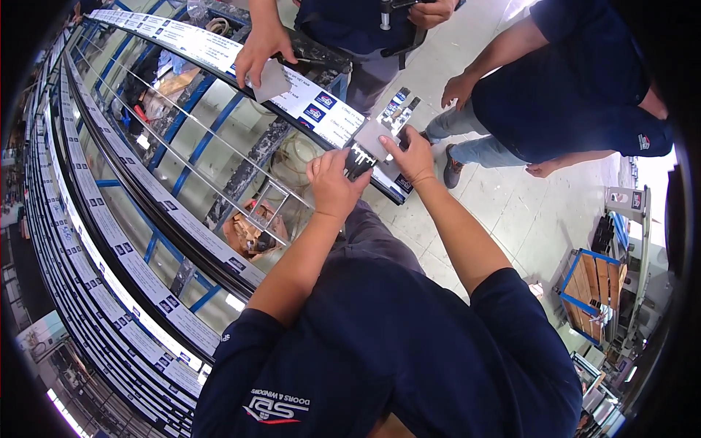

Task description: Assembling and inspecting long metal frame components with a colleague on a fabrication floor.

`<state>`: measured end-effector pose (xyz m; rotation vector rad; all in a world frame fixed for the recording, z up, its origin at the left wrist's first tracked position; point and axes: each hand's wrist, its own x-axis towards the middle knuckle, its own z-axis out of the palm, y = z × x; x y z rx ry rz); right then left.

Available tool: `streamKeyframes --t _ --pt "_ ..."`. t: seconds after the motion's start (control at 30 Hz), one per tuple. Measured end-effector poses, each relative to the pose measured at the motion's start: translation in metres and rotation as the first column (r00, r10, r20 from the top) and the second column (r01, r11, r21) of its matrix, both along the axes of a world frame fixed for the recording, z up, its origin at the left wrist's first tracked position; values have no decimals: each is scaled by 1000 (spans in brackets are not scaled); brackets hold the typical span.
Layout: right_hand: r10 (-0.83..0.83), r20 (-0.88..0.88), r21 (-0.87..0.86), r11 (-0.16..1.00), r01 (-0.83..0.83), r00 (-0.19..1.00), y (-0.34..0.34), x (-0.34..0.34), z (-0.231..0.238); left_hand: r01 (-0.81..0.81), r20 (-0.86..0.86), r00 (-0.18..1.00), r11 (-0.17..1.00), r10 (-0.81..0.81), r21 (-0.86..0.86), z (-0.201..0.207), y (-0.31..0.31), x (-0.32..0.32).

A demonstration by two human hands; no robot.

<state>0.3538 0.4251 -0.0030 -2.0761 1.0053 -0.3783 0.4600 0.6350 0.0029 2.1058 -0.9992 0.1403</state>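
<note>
- Long film-wrapped profiles (pixel 117 255) lie side by side along the left side of a rack with blue bars (pixel 197 153).
- Below the rack's bars, a brown box (pixel 234 235) holds odds and ends.
- Near the far edge of the nearest long profile (pixel 303 96), a co-worker's hand (pixel 261 55) pinches a flat grey plate (pixel 274 82) over the white film.
- By that profile's near end, the person's left hand (pixel 336 184) curls around a dark piece (pixel 359 162), fingers on its left side and thumb low on its right.
- Directly beyond the dark piece sits a grey block (pixel 372 139), above the profile's end, and past it a shiny patterned piece (pixel 398 111) juts over the right edge; these three may be one part, the view being too coarse to settle it.
- The right hand (pixel 414 157) grips the block from the right, thumb laid across its face.
- Farther right, another co-worker (pixel 562 80) stands with arms lowered.
- Toward the far right stands a blue-framed wooden crate (pixel 593 288).
</note>
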Motion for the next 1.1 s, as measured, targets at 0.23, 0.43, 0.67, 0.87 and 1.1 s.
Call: streamKeyframes --t 0.23,0.43,0.67,0.87,1.1 --pt "1 19 61 998 -2 1000 -3 1 3 0 -17 1000 1000 0 4 -2 1 0" --pt "6 44 60 998 -9 999 -8 3 0 4 -16 1000 1000 -4 12 -1 0 2" --pt "-2 89 87 996 -6 996 -6 2 -11 -28 11 1000 999 28 25 2 2 2" --pt "17 23 44 999 -18 1000 -5 -3 -4 43 -80 996 999 -42 17 10 9 -2" --pt "9 55 30 999 -11 998 -7 0 -9 -311 -578 807 920 123 -238 8 21 30"
